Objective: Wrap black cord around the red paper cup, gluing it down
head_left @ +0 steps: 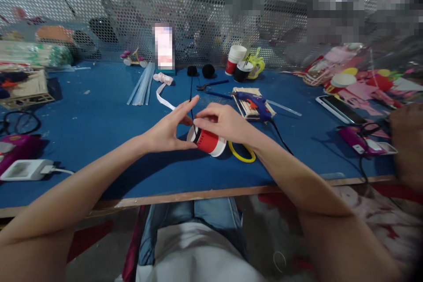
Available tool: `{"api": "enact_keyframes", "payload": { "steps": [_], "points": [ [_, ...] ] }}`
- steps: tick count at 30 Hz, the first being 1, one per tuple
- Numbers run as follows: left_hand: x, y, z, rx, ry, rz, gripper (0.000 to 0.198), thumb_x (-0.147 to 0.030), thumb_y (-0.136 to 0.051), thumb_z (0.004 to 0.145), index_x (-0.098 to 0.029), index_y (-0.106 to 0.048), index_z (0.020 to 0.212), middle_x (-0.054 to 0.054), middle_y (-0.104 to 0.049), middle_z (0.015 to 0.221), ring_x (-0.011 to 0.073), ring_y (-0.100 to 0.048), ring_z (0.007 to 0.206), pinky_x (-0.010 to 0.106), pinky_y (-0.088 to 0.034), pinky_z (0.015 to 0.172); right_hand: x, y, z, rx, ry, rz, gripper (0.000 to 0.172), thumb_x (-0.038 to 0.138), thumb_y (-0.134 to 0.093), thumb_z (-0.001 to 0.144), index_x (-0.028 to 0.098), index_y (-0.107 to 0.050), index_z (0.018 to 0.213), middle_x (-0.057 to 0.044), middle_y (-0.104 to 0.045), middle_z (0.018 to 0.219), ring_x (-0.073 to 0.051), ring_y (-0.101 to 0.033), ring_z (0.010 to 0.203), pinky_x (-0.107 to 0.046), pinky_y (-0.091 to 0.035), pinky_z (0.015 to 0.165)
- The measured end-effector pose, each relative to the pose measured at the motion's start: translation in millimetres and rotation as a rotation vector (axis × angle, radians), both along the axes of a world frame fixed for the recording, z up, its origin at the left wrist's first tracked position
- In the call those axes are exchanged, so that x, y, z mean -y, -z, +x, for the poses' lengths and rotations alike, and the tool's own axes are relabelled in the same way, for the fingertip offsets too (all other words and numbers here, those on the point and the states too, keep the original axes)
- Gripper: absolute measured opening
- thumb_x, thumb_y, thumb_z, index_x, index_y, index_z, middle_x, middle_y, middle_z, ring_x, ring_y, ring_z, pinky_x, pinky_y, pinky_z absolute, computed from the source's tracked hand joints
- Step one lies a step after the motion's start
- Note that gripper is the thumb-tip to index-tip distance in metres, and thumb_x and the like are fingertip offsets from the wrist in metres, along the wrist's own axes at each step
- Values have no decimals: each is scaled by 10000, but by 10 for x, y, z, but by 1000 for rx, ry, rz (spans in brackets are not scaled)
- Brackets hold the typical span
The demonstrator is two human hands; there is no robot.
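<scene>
A red and white paper cup point(211, 142) lies tilted on its side near the table's front edge, a black band round its mouth end. From a ball of black yarn point(192, 70) a strand of black yarn point(191, 97) runs down to this band. My right hand point(222, 120) is closed over the cup's upper side, thumb and fingers together at the rim; the fingertips are partly hidden. With fingers stretched and spread, my left hand point(172, 128) is beside the mouth, its thumb at the lower rim. The strand passes by its fingertips.
Beyond my hands are pliers point(211, 86), a glue gun point(254, 103) on a stick frame, stacked cups point(236, 57), glue sticks point(142, 83) and white ribbon point(163, 80). A yellow ring point(243, 153) lies beside the cup. Another person's hand point(408, 141) is at right, near a phone point(340, 109).
</scene>
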State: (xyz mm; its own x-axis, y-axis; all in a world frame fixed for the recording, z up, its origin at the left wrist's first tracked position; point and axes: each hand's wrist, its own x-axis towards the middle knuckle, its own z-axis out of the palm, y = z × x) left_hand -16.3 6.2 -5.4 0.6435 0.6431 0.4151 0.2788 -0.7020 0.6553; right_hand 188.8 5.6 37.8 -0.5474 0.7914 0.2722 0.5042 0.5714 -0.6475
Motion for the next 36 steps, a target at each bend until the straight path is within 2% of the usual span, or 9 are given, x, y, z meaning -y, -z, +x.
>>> {"api": "enact_keyframes", "payload": {
  "steps": [3, 5, 8, 11, 16, 20, 24, 31, 36],
  "points": [
    [24, -16, 12, -50, -8, 47, 1057, -382, -768, 679, -286, -108, 1500, 138, -194, 1576, 366, -327, 1394, 571, -205, 1168, -5, 12, -145, -54, -67, -141, 269, 382, -594, 805, 145, -602, 679, 6, -544, 632, -96, -460, 586, -263, -350, 577],
    [26, -7, 12, -48, -6, 57, 1063, -384, -772, 672, -287, -112, 1500, 126, -199, 1576, 362, -206, 1446, 556, -205, 1173, -2, 23, -175, -135, -92, -227, 263, 347, -580, 808, 152, -546, 634, 29, -503, 589, -84, -433, 564, -253, -339, 562],
    [21, 13, 14, 13, 7, -10, 1063, -353, -775, 674, -318, -100, 1496, 130, -185, 1576, 336, -419, 1332, 509, -365, 1101, 17, 28, -124, -212, -83, -269, 258, 348, -585, 803, 156, -536, 639, 29, -507, 611, -84, -438, 584, -247, -351, 570],
    [15, 30, 28, 63, 11, -107, 1077, -319, -784, 664, -345, -94, 1490, 156, -195, 1560, 226, -619, 1022, 430, -510, 941, 41, 26, -9, -237, -44, -279, 253, 369, -615, 787, 154, -556, 666, 27, -512, 619, -85, -440, 586, -245, -357, 560],
    [-12, 92, 35, 134, 3, -185, 1090, -277, -800, 643, -407, -106, 1473, 131, -292, 1483, 146, -598, 899, 381, -528, 886, 47, 92, 119, -274, 44, -283, 288, 403, -642, 773, 159, -541, 658, 26, -507, 587, -79, -419, 545, -244, -344, 524],
    [-32, 133, 32, 148, 23, -221, 1066, -251, -791, 652, -390, -128, 1475, 74, -485, 1195, 167, -580, 956, 398, -503, 917, 13, 171, 132, -263, 70, -215, 282, 398, -645, 771, 166, -527, 664, 36, -487, 581, -76, -396, 539, -241, -330, 515],
    [-32, 124, 44, 146, 55, -208, 1051, -228, -778, 664, -371, -128, 1478, 27, -520, 1008, 173, -564, 975, 396, -484, 927, -2, 185, 125, -231, 77, -145, 266, 387, -631, 784, 170, -529, 670, 37, -489, 585, -78, -386, 542, -245, -323, 522],
    [-34, 137, 48, 131, 63, -172, 1048, -245, -779, 670, -340, -126, 1485, 41, -554, 1009, 177, -565, 939, 387, -491, 900, -15, 215, 105, -193, 73, -30, 268, 386, -600, 823, 170, -532, 680, 34, -509, 603, -83, -403, 562, -255, -327, 561],
    [-26, 131, 50, 124, 60, -180, 1039, -259, -774, 678, -339, -125, 1486, 53, -566, 1050, 187, -574, 981, 396, -487, 933, -18, 232, 96, -159, 99, -42, 280, 401, -583, 832, 178, -511, 679, 24, -528, 628, -93, -418, 579, -262, -328, 570]
  ]
}}
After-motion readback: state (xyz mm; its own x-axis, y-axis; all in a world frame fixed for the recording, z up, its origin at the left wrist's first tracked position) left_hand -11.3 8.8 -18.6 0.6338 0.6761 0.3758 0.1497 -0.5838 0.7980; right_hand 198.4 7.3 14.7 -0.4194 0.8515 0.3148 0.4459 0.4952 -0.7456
